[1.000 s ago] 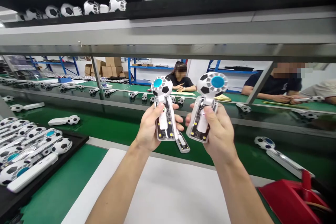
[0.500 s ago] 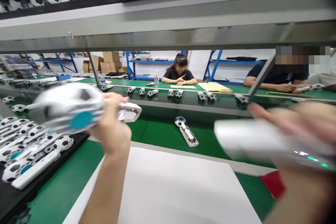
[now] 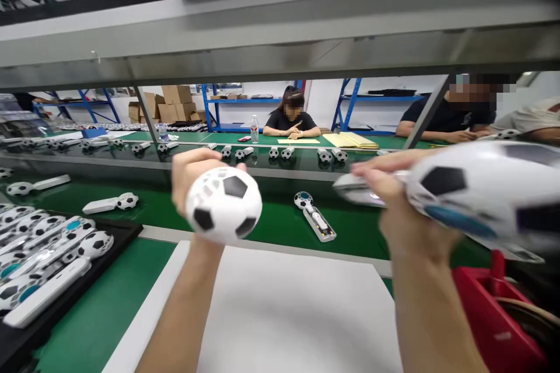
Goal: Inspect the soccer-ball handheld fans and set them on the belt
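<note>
My left hand (image 3: 192,178) is closed around a handheld fan with a black-and-white soccer-ball head (image 3: 225,204). The ball end faces me, hiding the handle. On the right, my right hand (image 3: 406,204) grips a second soccer-ball fan (image 3: 476,186) near its neck. Its head, blurred and with a blue disc underneath, points right; its pale handle end sticks out left past my fingers. Both fans are held above a white sheet (image 3: 297,309). Between my hands, farther off, an opened fan (image 3: 318,222) lies on the green belt (image 3: 258,215) with its inner parts showing.
A black tray (image 3: 118,239) at left holds several similar fans. A red holder (image 3: 494,315) stands at right. Overhead runs a grey shelf (image 3: 280,29) carrying more ball heads. Beyond the belt, a row of fans (image 3: 280,153) lies before two seated people.
My left hand has turned its fan so the ball faces me. My right hand has come inward, its fan now showing the ball head at right instead of the lit handle.
</note>
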A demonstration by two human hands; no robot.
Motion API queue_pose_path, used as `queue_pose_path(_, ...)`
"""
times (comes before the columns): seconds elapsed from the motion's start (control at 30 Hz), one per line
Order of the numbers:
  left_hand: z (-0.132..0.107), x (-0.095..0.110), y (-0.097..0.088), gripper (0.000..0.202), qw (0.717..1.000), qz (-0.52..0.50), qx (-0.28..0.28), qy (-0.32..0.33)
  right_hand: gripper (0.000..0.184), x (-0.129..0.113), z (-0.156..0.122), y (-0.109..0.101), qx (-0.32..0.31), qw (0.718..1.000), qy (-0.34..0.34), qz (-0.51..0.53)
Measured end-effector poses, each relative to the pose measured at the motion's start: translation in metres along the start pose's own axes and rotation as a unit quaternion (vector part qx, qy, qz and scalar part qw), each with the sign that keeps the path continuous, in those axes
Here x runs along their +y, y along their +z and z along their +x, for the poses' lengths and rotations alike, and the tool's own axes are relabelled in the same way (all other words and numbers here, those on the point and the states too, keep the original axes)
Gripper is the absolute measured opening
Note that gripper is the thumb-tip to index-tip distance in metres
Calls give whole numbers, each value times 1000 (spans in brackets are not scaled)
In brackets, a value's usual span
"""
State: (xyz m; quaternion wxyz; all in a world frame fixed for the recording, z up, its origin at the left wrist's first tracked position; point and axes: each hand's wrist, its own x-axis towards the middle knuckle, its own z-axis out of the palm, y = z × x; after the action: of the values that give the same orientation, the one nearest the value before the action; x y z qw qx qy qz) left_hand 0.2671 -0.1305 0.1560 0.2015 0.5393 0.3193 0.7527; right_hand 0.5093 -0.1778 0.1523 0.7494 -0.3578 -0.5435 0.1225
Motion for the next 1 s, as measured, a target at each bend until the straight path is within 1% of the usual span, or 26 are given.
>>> queue_pose_path(0.03,1,-14,5,32,998,27,10,48,19,6,2,7,13,1000,-14,-13)
queue_pose_path(0.07,2,-29,9,31,995,58,-13,81,22,15,3,15,20,999,-6,-35)
queue_pose_path(0.1,2,-45,13,32,992,83,-54,79,25,27,4,22,16,998,20,-61)
queue_pose_path(0.13,2,-61,15,33,989,105,-94,44,31,41,4,29,2,994,61,-90)
queue_pose_path(0.17,1,-77,17,35,983,121,-141,-6,38,56,4,34,-23,986,111,-120)
queue_pose_path(0.2,-1,-91,19,38,973,135,-182,-49,43,71,3,39,-44,981,134,-136)
queue_pose_path(0.27,-7,-118,21,40,956,160,-224,-99,49,101,-1,43,-68,970,164,-165)
queue_pose_path(0.37,-20,-148,24,39,937,207,-244,-140,63,136,-12,46,-75,947,209,-231)
queue_pose_path(0.43,-29,-162,26,37,924,250,-239,-165,71,151,-20,47,-86,926,235,-282)
queue_pose_path(0.5,-37,-172,26,34,912,300,-223,-170,67,160,-28,47,-110,904,250,-330)
queue_pose_path(0.57,-44,-178,26,35,900,349,-210,-155,57,164,-34,45,-140,881,252,-375)
queue_pose_path(0.67,-50,-185,23,40,877,411,-207,-138,44,167,-37,41,-188,842,258,-435)
queue_pose_path(0.77,-53,-191,20,36,858,448,-205,-144,32,166,-31,38,-230,805,275,-472)
queue_pose_path(0.83,-54,-193,19,32,855,456,-200,-143,26,158,-20,35,-249,791,286,-480)
queue_pose_path(0.9,-55,-193,17,32,860,454,-191,-134,22,141,-6,30,-261,789,292,-474)
queue_pose_path(0.93,-56,-193,17,32,864,450,-186,-128,19,130,1,25,-263,792,292,-467)
queue_pose_path(1.0,-57,-192,16,29,871,442,-181,-116,15,102,13,10,-260,817,277,-434)
